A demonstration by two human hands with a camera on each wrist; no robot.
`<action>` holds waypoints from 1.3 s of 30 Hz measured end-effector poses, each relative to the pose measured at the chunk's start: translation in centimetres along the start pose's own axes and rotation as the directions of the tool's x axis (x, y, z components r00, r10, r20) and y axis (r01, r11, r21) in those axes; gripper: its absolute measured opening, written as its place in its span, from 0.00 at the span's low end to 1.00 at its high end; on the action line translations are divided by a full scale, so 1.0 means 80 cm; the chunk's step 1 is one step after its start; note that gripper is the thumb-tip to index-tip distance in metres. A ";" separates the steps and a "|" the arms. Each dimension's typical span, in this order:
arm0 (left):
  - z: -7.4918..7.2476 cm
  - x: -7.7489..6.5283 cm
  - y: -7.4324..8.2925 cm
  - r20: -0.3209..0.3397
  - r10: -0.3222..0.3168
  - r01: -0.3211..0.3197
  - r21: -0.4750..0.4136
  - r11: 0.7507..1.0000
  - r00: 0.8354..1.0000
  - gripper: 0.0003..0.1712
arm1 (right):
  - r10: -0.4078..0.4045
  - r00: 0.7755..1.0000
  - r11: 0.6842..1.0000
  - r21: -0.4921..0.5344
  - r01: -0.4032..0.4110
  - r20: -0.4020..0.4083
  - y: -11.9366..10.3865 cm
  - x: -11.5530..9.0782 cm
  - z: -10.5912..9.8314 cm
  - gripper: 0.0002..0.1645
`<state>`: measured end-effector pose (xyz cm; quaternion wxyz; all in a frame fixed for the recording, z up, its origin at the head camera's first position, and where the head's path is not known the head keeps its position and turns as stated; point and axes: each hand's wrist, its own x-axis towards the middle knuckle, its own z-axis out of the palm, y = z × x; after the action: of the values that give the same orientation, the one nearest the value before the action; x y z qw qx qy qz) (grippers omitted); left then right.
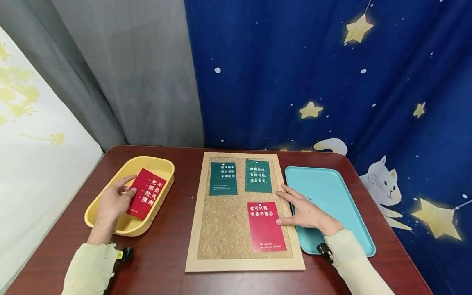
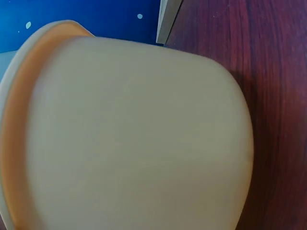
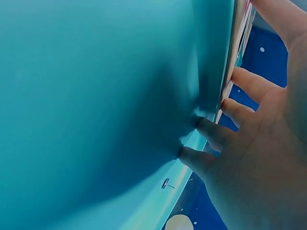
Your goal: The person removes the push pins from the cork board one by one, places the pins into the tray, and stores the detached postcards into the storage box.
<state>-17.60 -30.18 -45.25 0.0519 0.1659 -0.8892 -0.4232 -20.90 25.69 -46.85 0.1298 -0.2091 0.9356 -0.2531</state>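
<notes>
My left hand [image 1: 115, 201] pinches the left edge of a red card [image 1: 148, 192] with white characters, over the yellow tray [image 1: 166, 164]. Only that tray's outside wall [image 2: 139, 129] fills the left wrist view; the hand is hidden there. My right hand [image 1: 307, 211] lies with spread fingers at the right edge of the wood-framed corkboard [image 1: 225, 229]. Its thumb touches the edge of a pinned red card [image 1: 267, 233]. In the right wrist view, two fingers of the hand [image 3: 259, 153] touch the blue tray's rim.
Two green cards, a left one [image 1: 223, 182] and a right one [image 1: 258, 176], are pinned along the corkboard's top. A pushpin [image 3: 166, 183] lies in the blue tray [image 1: 346, 221] right of the board. Curtains [image 1: 258, 73] hang behind the table [image 1: 162, 262].
</notes>
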 end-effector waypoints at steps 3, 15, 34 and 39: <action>-0.002 0.001 -0.001 0.001 -0.011 0.011 0.037 0.999 1.000 0.31 | -0.002 1.000 1.000 0.006 0.002 0.004 0.000 0.000 0.002 0.62; -0.004 -0.005 0.006 0.026 -0.049 0.046 0.092 0.995 0.998 0.34 | -0.009 1.000 1.000 0.006 0.009 -0.004 -0.001 0.002 -0.003 0.62; -0.003 -0.004 0.009 0.023 -0.049 0.045 0.159 0.986 0.999 0.34 | -0.003 1.000 1.000 -0.004 0.003 -0.008 0.001 0.000 0.000 0.62; 0.000 -0.005 0.008 -0.005 -0.023 0.023 0.161 0.987 1.000 0.33 | -0.014 1.000 1.000 -0.014 0.014 -0.012 0.002 0.001 0.000 0.62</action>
<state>-17.38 -29.68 -44.74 0.0346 0.1804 -0.9184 -0.3503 -20.99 25.74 -46.96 0.1209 -0.2149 0.9366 -0.2489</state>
